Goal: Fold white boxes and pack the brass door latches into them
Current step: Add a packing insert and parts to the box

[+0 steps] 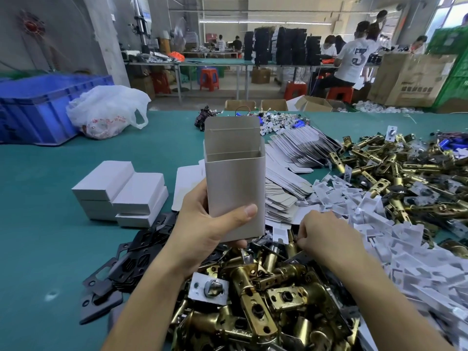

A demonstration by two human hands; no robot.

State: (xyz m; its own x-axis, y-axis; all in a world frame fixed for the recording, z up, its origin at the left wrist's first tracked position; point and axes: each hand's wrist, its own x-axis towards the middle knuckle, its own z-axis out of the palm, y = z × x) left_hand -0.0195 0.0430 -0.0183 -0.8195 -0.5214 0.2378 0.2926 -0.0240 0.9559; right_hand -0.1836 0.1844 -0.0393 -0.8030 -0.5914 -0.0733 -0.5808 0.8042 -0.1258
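The white box (235, 188) is held up above the bench (50, 224), long axis pretty much vertical. Its open mouth points straight up and the lid flap stands tall on the far side. It's gripped low down by the left hand (207, 231): the thumb is laid across the near face and the other fingers are wrapped behind and under the bottom end (so the box is properly clamped, not just balanced).

Just right of the box's bottom edge, the right hand (326, 236) is lowered onto the heap of brass latches (266, 300), palm down. Its fingers are curled in with the tips against one brass latch (291, 245), which lies with its tube pointing away, roughly along the box's line, with a white card piece at its far end. Whether that latch is actually pinched can't be made out, since the fingertips are tucked under the hand.

The heap itself is spread below and in front of the box, with the latches pointing every which way. Right of the box, flat box blanks (291, 158) are fanned out in rows, and beyond them more latches (392, 168) are piled up. White plastic inserts (379, 224) are dumped to the lower right of the box. Left of it, closed boxes (121, 191) are stacked lying flat, and black strike plates (131, 264) are scattered below those.
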